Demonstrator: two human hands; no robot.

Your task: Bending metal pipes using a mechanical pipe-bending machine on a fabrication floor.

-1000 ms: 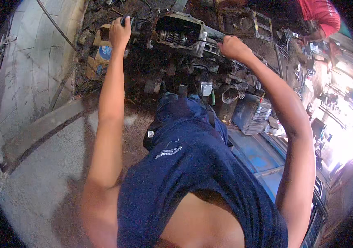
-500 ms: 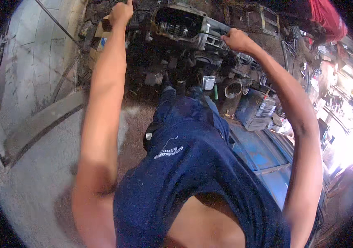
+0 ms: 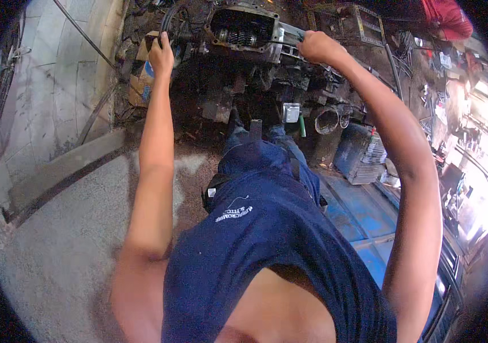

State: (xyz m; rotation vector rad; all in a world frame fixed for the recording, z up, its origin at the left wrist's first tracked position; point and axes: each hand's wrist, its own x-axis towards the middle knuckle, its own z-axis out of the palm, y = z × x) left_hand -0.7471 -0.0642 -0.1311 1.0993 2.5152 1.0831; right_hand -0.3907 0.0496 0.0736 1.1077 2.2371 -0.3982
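Note:
An opened gearbox housing lies at the top middle, with gears showing inside. My right hand is closed at its right side, over the ribbed metal extension. A thin dark rod runs from that hand toward the housing's opening; its kind is not clear. At the upper left, my left hand has curled fingers, beside black hoses and a cardboard box. Whatever the left fingers hold is hidden.
Greasy metal parts crowd the ground below the housing. A green-handled object, a round metal pipe end and a stack of plates lie nearer. A pale wall stands left. Someone's red clothing shows at the upper right.
My left hand has come down and nearer, from the top edge to beside the cardboard box. My right hand has shifted slightly left and up, still closed. The view has shifted a little.

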